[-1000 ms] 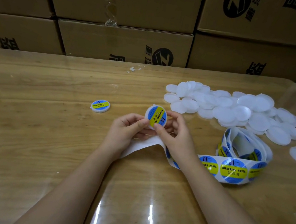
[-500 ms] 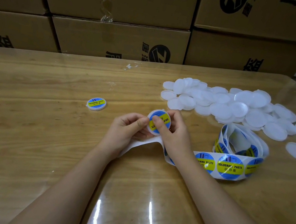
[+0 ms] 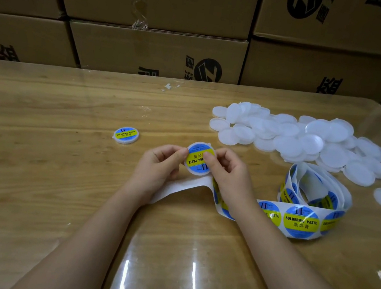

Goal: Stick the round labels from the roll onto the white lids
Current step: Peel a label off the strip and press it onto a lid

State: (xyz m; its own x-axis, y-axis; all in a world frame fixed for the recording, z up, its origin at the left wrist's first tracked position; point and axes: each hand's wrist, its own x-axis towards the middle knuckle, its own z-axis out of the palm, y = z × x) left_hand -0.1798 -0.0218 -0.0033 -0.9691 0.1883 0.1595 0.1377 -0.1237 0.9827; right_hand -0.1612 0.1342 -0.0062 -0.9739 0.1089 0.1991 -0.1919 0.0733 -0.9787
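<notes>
The held lid has turned in the fingers since a second ago. Its yellow band, then close to upright, now slants from lower left to upper right, with the "II" mark at its near right edge. The left hand and the right hand both pinch this lid just above the table. Their thumbs press on opposite edges of its blue-and-yellow label, and the fingers curl behind.

The bare backing strip arches under the wrists and runs right to the label roll, which lies loosely coiled at the near right. The right forearm crosses over the strip and hides part of it. A finished labelled lid lies to the left, well apart. The pile of blank white lids spreads at the far right, beyond the roll. Cardboard boxes stand stacked along the far edge, with a small white scrap near them.
</notes>
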